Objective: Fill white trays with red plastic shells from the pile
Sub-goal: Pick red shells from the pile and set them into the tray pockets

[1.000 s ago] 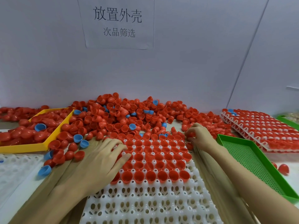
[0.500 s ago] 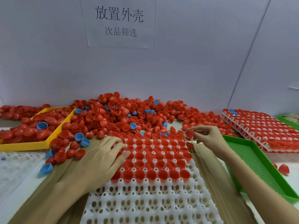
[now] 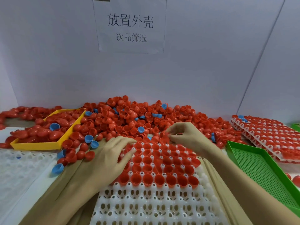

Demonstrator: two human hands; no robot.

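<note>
A white tray [image 3: 155, 207] lies in front of me, its far rows filled with red shells [image 3: 160, 166] and its near rows bare. A big pile of red shells [image 3: 129, 117] with a few blue ones spreads behind it. My left hand [image 3: 112, 159] rests flat with straight fingers on the tray's left filled rows. My right hand [image 3: 186, 135] hovers over the tray's far edge, its fingertips pinching a red shell [image 3: 165, 135].
A yellow tray [image 3: 40, 146] of red shells sits far left, another white tray [image 3: 17, 166] at near left. A green perforated tray [image 3: 259, 172] lies to the right, stacked filled white trays [image 3: 267, 133] behind it. A paper sign [image 3: 130, 25] hangs on the back wall.
My right hand lifted from the pile at the tray's far right corner and moved left, pinching a shell. My left hand stayed on the tray.
</note>
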